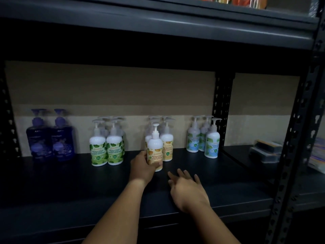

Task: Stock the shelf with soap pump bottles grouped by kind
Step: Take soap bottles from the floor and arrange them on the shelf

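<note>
My left hand [143,165] grips an orange-label pump bottle [155,147] standing on the dark shelf [88,182], just in front of the other orange-label bottles [167,143]. My right hand [186,187] hovers open above the shelf, right of and nearer than that bottle, fingers spread. Two purple bottles [50,138] stand at the far left. A cluster of green-label bottles [107,147] stands between them and the orange group. Blue-label bottles [204,138] stand to the right near the upright post.
A perforated black post [222,110] divides the shelf from the bay at right, where flat dark packs [265,151] lie. A shelf board [158,27] hangs low overhead. The front right upright [288,155] runs down the frame edge.
</note>
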Tool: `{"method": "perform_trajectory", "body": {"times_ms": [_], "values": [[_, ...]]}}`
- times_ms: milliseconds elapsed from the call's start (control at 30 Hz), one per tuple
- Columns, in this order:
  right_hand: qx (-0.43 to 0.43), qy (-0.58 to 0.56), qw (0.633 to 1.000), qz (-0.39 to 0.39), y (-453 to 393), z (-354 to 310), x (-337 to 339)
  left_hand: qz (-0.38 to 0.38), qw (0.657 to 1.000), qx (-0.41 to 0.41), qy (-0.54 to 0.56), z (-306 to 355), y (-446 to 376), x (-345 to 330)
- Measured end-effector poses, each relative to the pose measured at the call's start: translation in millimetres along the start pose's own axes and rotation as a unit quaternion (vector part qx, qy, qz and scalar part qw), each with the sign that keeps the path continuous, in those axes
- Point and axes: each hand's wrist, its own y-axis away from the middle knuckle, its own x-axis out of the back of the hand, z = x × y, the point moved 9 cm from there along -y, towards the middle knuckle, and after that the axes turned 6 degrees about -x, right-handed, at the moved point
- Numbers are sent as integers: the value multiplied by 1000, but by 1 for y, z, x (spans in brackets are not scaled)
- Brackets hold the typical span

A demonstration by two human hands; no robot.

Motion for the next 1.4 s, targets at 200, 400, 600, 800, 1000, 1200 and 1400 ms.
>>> {"method": "perform_trajectory", "body": {"times_ms": [200,400,600,800,1000,1200,1400], "values": [[2,4,1000,-3,2,-2,1,-2,1000,-9,-30,3,-1,-3],[-1,10,1000,-3,1,0,-2,-1,999,-19,-43,3,0,-2],[-3,-3,1000,-25,-6,-4,0,3,998,-36,-46,5,-2,-1],[-3,-128,985,119,-43,-26,92,6,998,-41,-52,4,-2,-1],[139,-143,966,164,-71,-71,160,-5,998,-35,-52,-2,-5,-3],[214,-14,967,139,-86,-86,164,-6,998,-39,-57,-4,-8,-5],[232,-9,958,166,-86,-89,171,-6,999,-32,-34,-5,-8,-6]]}}
